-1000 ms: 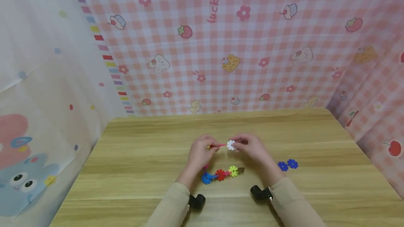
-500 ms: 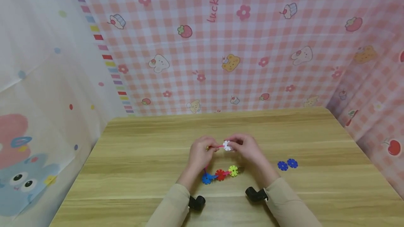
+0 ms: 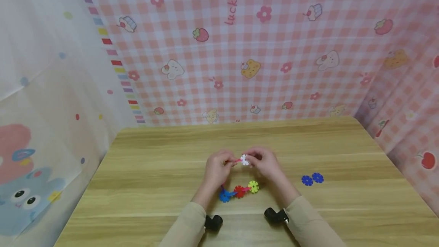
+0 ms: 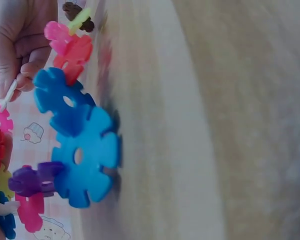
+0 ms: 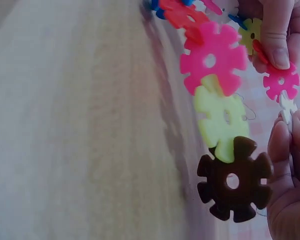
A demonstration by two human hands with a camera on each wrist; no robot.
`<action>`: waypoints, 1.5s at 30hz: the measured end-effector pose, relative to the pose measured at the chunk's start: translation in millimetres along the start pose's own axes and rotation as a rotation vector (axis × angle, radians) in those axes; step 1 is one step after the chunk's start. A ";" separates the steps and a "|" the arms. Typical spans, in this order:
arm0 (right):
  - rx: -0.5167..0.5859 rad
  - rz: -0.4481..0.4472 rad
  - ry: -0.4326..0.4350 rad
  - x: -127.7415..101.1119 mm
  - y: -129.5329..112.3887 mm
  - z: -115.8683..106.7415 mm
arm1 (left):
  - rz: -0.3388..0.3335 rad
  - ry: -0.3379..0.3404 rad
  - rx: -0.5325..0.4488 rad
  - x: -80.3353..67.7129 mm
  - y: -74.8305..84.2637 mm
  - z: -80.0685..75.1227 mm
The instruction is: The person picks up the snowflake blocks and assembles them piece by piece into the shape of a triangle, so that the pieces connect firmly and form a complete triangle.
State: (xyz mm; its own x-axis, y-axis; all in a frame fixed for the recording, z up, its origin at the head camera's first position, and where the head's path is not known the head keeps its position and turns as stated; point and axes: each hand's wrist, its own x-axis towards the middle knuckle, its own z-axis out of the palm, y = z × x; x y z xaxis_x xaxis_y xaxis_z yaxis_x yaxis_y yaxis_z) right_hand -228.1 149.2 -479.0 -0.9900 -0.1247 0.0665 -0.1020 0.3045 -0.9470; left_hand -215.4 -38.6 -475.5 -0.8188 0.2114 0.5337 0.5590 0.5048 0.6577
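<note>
Both hands meet above the middle of the wooden table [image 3: 154, 178]. My left hand [image 3: 229, 161] pinches the upper end of a chain of plastic snowflake discs, at a small pink disc [image 5: 281, 80]. The chain hangs down to blue [image 3: 224, 195], red [image 3: 239, 191] and yellow-green [image 3: 253, 186] discs near the tabletop. In the right wrist view it runs through a large pink disc [image 5: 212, 57], a pale yellow disc [image 5: 221, 120] and a brown disc [image 5: 235, 182]. My right hand [image 3: 252, 159] pinches a white disc [image 3: 244, 159] edge-on against the pink one.
Two loose dark blue discs [image 3: 312, 179] lie on the table to the right of my hands. Pink checked cloth [image 3: 260, 60] hangs behind the table and along its right side, and a pale printed curtain [image 3: 41, 125] on the left.
My right hand has carried the white disc a little to the left, up against the pink disc in my left hand. The chain's lower end shifted slightly.
</note>
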 end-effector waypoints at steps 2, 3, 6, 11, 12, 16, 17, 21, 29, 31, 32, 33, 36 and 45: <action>0.005 -0.001 0.008 -0.8 -1.4 2.0 | -0.018 0.006 -0.013 -1.2 -0.6 0.1; 0.011 -0.002 0.014 -1.3 -2.2 2.9 | -0.025 0.009 -0.015 -1.7 -0.9 0.1; 0.023 -0.003 0.034 -2.0 -3.6 4.4 | -0.022 0.016 -0.011 -2.0 -1.2 0.1; 0.021 -0.008 0.016 -2.2 -4.5 4.4 | -0.004 0.023 -0.018 -2.7 -0.8 -0.2; 0.019 -0.011 0.011 -2.1 -4.7 4.4 | -0.002 0.023 -0.016 -2.9 -0.8 -0.1; 0.023 -0.021 0.018 -2.2 -4.8 5.1 | -0.005 0.024 -0.007 -2.7 -1.4 0.3; 0.024 -0.023 0.022 -2.6 -4.9 5.4 | -0.005 0.025 -0.004 -2.6 -1.8 0.5; 0.035 -0.020 0.012 -2.8 -4.1 5.1 | -0.005 0.023 -0.014 -3.0 -2.7 0.9; 0.014 0.006 -0.028 -1.7 -3.0 1.4 | 0.017 0.011 0.000 -4.4 0.4 1.6; 0.009 0.008 -0.035 -1.5 -3.4 0.7 | 0.017 0.012 -0.010 -4.1 0.9 1.3; 0.006 0.005 -0.039 -1.3 -3.4 0.3 | 0.022 0.010 -0.015 -3.9 0.3 1.4; -0.001 0.001 -0.044 -1.1 -3.5 -0.5 | 0.032 0.004 -0.016 -3.6 0.0 1.3; -0.029 -0.023 -0.067 -0.7 -3.8 -4.0 | 0.062 -0.021 -0.025 -2.3 -1.8 1.2; -0.028 -0.090 -0.115 -0.2 -0.1 -13.6 | 0.079 -0.077 0.023 0.3 -3.0 1.4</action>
State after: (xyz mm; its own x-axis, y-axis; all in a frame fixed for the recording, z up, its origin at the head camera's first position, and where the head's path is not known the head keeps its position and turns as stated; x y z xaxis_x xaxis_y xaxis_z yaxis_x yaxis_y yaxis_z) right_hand -229.2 162.0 -474.7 -0.9592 -0.2594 0.1127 -0.1940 0.3134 -0.9296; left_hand -217.5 -38.9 -478.1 -0.7803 0.3144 0.5406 0.6199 0.5030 0.6023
